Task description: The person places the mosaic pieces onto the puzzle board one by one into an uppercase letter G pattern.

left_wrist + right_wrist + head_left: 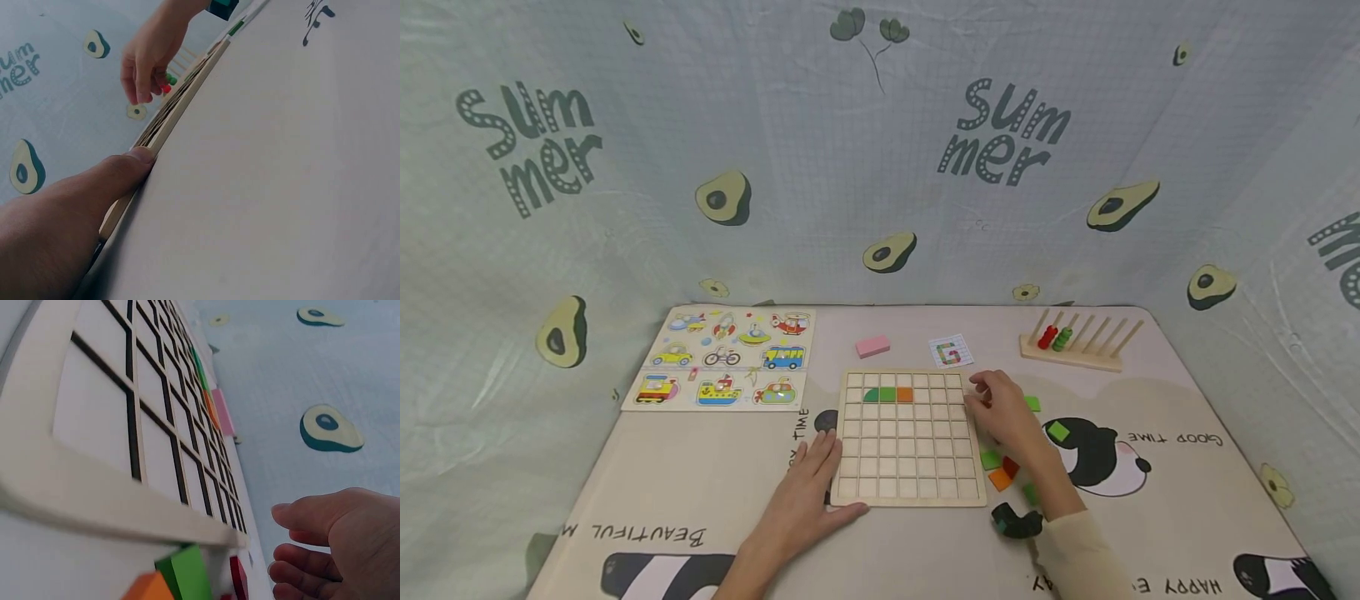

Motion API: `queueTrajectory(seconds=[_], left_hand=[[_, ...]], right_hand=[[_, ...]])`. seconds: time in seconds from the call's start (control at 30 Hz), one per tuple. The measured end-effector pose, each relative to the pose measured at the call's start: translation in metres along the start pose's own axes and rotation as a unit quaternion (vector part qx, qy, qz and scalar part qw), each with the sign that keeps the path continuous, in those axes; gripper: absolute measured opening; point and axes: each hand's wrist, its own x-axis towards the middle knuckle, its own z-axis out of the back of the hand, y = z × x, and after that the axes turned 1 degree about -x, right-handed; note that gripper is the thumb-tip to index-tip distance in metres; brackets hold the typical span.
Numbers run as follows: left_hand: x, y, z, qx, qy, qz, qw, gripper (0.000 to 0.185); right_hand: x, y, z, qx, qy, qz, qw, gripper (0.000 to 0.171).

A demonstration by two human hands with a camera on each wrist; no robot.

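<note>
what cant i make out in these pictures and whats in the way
Head view: the small card's exact pattern, too small to read.
Head view: the lowest green block, partly hidden by the right forearm.
Left wrist view: the board's cells, seen nearly edge-on.
Right wrist view: the orange block, cut off by the bottom edge.

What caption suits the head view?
Left hand touches a gridded board bearing three tiles; right hand near its edge.

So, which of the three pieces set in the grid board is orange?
The rightmost piece in that row on the grid board; the middle piece and the leftmost piece are both green.
</note>
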Motion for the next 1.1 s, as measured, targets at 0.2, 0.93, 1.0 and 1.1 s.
queueTrajectory(seconds=[0.2, 0.93, 1.0, 1.1], left_hand=[[0.000, 0.000, -0.001, 0.003, -0.002, -0.001, 1.0000, 0.098], [-0.001, -0.001, 0.004, -0.001, 0.007, -0.003, 1.0000, 0.098], [-0.001, -0.001, 0.003, 0.000, 0.004, -0.005, 1.0000, 0.098], [-0.001, -0.001, 0.003, 0.002, 0.002, -0.007, 1.0000, 0.097]], right_hand=[[-0.006, -0.013, 0.011, -0.009, -0.007, -0.021, 1.000, 0.037], [-0.034, -0.069, 0.027, -0.054, -0.046, -0.050, 0.996, 0.035], [-0.035, -0.071, 0.027, -0.060, -0.040, -0.055, 0.996, 0.033], [-0.035, -0.074, 0.027, -0.066, -0.032, -0.056, 0.996, 0.031]])
